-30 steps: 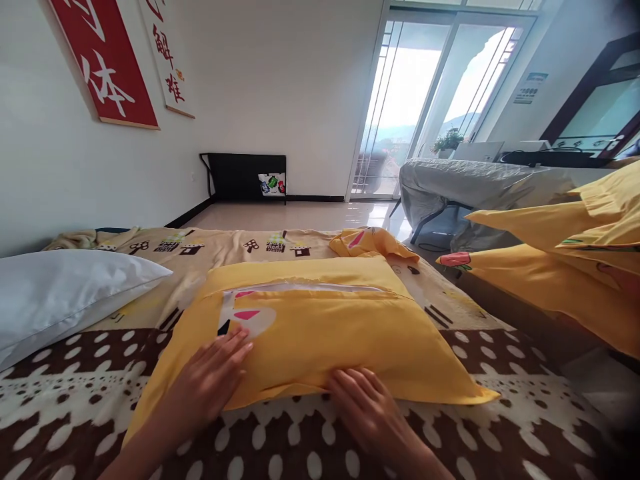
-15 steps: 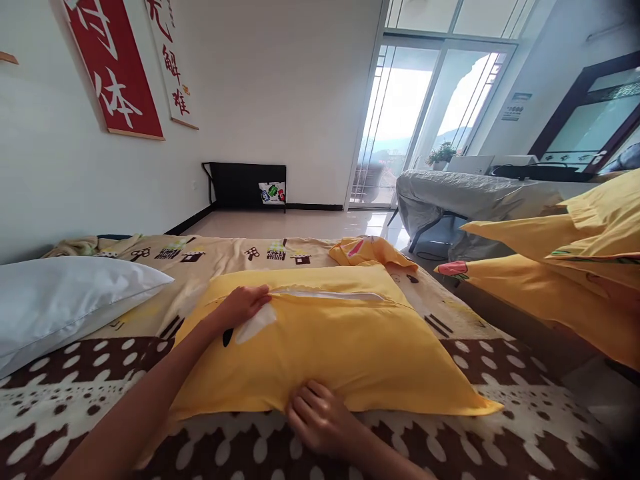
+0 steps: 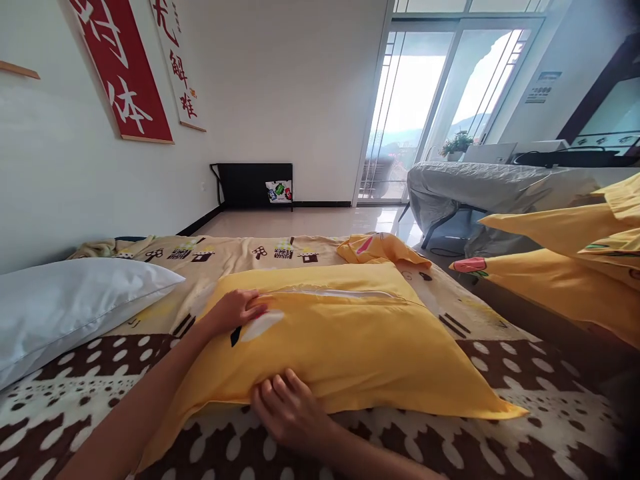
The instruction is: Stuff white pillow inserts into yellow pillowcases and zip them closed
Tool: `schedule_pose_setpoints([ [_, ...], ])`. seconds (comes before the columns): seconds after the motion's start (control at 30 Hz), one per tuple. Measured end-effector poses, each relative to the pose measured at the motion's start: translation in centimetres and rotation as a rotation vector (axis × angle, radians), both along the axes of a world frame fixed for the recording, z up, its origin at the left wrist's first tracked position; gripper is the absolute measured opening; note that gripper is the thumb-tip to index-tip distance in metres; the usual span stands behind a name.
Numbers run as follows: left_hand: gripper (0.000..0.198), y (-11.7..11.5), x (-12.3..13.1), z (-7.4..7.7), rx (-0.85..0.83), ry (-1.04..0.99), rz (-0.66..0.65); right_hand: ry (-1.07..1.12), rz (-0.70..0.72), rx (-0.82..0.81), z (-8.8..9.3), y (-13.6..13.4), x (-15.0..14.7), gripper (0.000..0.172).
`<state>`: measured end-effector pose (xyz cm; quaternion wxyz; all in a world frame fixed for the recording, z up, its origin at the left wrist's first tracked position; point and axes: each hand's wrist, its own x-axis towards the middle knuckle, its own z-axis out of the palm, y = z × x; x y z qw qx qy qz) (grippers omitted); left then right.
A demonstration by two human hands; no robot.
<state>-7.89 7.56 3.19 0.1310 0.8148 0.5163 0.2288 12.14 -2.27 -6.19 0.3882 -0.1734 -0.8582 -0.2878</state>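
A stuffed pillow in a yellow pillowcase (image 3: 350,353) lies flat in front of me on the bed. A long slit (image 3: 345,292) runs across its far part, and a strip of white shows through. My left hand (image 3: 234,312) is closed on the fabric at the slit's left end, beside a white and black print. At the near edge, my right hand (image 3: 290,408) has its fingers curled over the pillow, with the thumb out of sight. The pillow's near left corner stretches toward me under my left forearm.
A white pillow (image 3: 85,307) lies on the left of the patterned blanket (image 3: 500,373). Crumpled yellow cloth (image 3: 385,250) rests at the far edge. More yellow fabric (image 3: 555,280) hangs at right, before a covered table (image 3: 460,183). A black folded panel (image 3: 245,183) leans against the wall.
My right hand has slid left along the pillow's near edge, its fingers less tightly curled. My left hand stays at the slit's left end. The view has shifted slightly.
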Motion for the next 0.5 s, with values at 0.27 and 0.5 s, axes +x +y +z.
schedule_pose_setpoints([
  [0.27,0.045,3.4,-5.7,-2.9,0.089,-0.061,0.117,-0.089,0.022,-0.045,-2.1,0.3,-2.1,0.016],
  [0.5,0.045,4.3,-4.0,-2.7,0.209,-0.064,0.177,-0.117,0.086,-0.043,-1.0,0.2,-1.0,0.019],
])
